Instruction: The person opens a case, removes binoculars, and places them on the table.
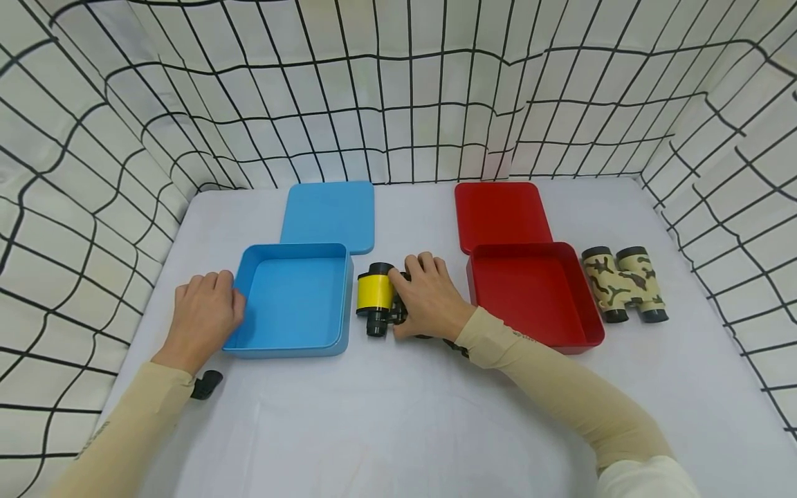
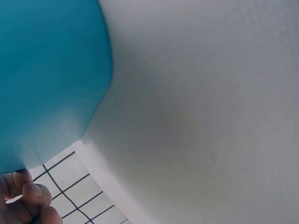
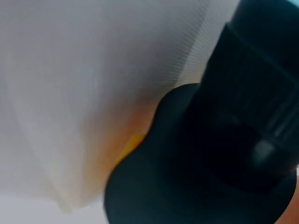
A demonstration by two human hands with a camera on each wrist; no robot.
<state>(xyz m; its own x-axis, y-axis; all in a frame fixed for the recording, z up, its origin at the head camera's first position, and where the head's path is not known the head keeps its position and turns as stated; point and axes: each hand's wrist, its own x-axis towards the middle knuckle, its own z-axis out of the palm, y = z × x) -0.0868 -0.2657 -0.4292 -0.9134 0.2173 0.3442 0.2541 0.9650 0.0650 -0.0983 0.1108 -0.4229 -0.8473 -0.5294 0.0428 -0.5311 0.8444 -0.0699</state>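
Note:
Yellow and black binoculars point(image 1: 375, 292) lie on the white table between a blue box and a red box. My right hand point(image 1: 432, 294) grips them from the right and covers their right half; their black eyepiece end point(image 3: 252, 107) fills much of the right wrist view. My left hand point(image 1: 208, 315) holds the left wall of the blue box point(image 1: 292, 351), fingers curled at its rim. In the left wrist view, curled fingertips point(image 2: 35, 193) show against the blue wall point(image 2: 51, 84). The blue box holds nothing.
A blue lid point(image 1: 330, 214) and a red lid point(image 1: 503, 213) lie behind their boxes. Right of the empty red box point(image 1: 529, 304) lie camouflage binoculars point(image 1: 625, 283). Black wire grid point(image 1: 405, 104) walls the table at back and sides.

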